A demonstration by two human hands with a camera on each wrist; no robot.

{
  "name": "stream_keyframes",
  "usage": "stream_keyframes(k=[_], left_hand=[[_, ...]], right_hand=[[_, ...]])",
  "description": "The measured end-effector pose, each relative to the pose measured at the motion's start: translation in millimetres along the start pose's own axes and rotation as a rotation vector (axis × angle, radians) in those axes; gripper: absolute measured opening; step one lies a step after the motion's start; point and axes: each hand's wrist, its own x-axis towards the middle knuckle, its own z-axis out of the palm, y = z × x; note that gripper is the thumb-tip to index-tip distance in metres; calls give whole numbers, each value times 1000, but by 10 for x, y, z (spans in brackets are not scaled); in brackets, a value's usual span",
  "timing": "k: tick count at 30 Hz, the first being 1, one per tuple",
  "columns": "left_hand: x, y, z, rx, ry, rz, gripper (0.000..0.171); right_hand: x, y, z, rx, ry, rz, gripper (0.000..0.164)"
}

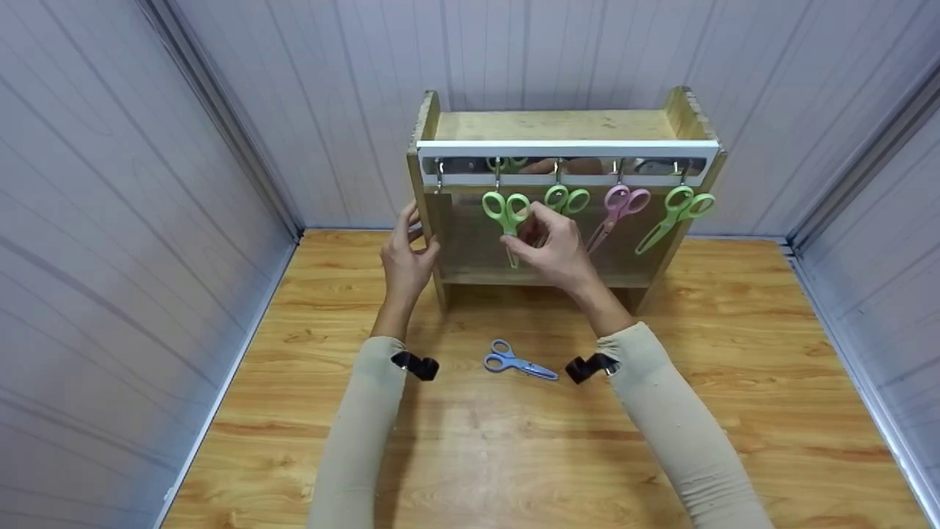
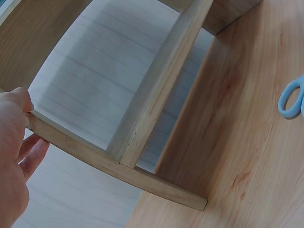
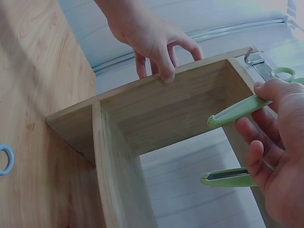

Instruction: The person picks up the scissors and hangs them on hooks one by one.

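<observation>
My right hand [image 1: 559, 248] pinches light green scissors [image 1: 508, 215] between thumb and fingers, blades down, handles up just under the second hook from the left. In the right wrist view the thumb lies along the green blade [image 3: 240, 110] of this pair. My left hand [image 1: 406, 263] grips the left side panel [image 2: 80, 141] of a wooden shelf, thumb on the inner side and fingers behind. Beside the right hand hang a second green pair [image 1: 574, 200], a pink pair [image 1: 619, 206] and a third green pair [image 1: 677, 213] of scissors.
A white-framed hook rail [image 1: 573, 149] runs across the shelf's upper front. Its leftmost hook [image 1: 439, 176] is bare. Blue scissors [image 1: 520, 363] lie on the wood-grain floor [image 1: 470, 455] before the shelf. Pale panelled walls [image 1: 352, 95] stand behind and at both sides.
</observation>
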Motion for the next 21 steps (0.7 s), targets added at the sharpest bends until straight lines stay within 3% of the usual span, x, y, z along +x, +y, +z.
stream_keyframes(k=[9,21], left_hand=[[-1,-4,8,-5,7,4,59],[3,-6,6,21,5,-5,59]], right_hand=[[39,46,63,48,74,27,25],[34,84,124,66,87,61,21]])
